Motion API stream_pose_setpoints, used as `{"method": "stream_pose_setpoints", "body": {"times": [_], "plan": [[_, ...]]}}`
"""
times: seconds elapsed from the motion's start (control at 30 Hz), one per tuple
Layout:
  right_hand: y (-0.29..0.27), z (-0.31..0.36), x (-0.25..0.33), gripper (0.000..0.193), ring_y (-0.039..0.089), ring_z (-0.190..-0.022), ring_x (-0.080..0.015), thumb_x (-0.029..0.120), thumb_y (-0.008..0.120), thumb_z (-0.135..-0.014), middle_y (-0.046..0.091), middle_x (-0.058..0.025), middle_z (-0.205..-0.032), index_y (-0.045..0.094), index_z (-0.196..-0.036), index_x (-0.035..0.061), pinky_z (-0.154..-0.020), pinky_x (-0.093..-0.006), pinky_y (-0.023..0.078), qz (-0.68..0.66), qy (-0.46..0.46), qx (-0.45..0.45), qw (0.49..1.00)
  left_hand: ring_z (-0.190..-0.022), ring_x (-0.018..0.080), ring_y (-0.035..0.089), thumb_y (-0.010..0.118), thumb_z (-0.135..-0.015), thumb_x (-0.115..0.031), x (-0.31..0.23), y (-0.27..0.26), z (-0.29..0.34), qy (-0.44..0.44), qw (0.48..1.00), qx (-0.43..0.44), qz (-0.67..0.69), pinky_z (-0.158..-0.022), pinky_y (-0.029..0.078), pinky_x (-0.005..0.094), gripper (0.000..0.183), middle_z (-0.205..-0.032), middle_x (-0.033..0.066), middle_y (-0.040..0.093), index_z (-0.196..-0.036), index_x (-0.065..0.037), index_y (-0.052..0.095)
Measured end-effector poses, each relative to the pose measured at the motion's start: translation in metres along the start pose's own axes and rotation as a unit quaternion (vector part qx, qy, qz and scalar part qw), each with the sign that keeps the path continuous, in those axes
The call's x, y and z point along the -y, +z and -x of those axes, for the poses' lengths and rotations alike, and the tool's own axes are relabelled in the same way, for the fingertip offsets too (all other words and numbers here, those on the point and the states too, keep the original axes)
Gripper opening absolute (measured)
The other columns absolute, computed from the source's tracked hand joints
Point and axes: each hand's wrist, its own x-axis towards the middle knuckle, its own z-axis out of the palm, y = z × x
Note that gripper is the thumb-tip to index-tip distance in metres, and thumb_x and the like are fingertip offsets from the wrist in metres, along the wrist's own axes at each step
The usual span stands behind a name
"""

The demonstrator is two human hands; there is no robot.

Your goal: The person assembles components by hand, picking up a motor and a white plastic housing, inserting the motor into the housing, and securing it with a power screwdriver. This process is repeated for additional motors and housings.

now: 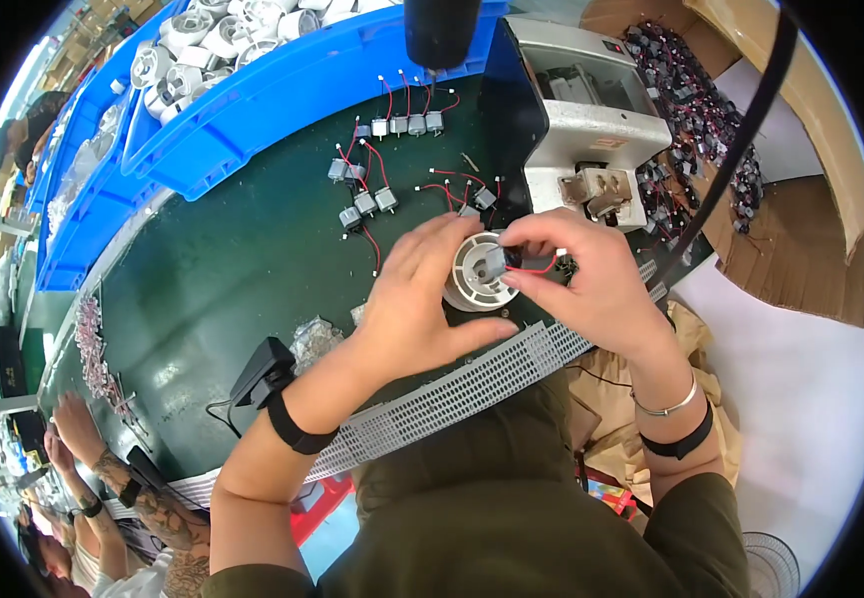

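A round white plastic housing (pixel 466 291) stands on the green table near its front edge, its open ribbed top facing up. My left hand (pixel 407 304) is wrapped round the left side of it. Over the opening, the thumb and fingers of my right hand (pixel 596 284) pinch a small motor (pixel 497 261). Its red wire leads to a little white plug (pixel 561 253) beside my fingers. Whether the motor touches the inside of the housing I cannot tell. Just beyond my hands lie several more small motors (pixel 364 202) with red wires, and a row of them (pixel 417 125) sits farther back.
A blue bin (pixel 223 149) of white housings stands at the back left. A grey-white bench machine (pixel 591 130) is at the back right, beside a cardboard box (pixel 816 239) heaped with wired motors. Clear plastic bits (pixel 314 344) lie near my left forearm. Another person's hands (pixel 75 429) are at far left.
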Motion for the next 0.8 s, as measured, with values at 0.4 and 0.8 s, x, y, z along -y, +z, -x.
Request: {"method": "stream_pose_setpoints", "body": {"times": [0.4,0.8], "plan": [[-0.021,-0.021,0.018,0.041,0.054,-0.094,-0.0181,0.001,0.067,-0.073,0.054,-0.0091,-0.111,0.059,-0.113,0.0045,-0.078,-0.0303,0.046,0.035,-0.125,0.050,0.990,-0.109,0.0369,0.051,0.078,-0.064,-0.023,0.007,-0.005,0.003,-0.022,0.985,0.011,0.174,-0.092,0.042,0.0429,0.069,-0.120,0.0202,0.050,-0.120,0.001,0.045],[-0.012,-0.173,0.083,0.047,0.057,-0.072,-0.0162,0.020,0.074,-0.076,0.058,-0.0092,-0.082,0.048,-0.108,-0.0037,-0.065,-0.0247,0.046,-0.110,-0.154,-0.416,0.889,-0.086,0.0253,0.058,0.072,-0.066,-0.010,-0.010,-0.009,-0.012,0.095,0.991,-0.094,0.010,-0.076,0.047,0.0371,0.023,-0.087,0.0064,0.060,-0.088,-0.005,0.066]]}}
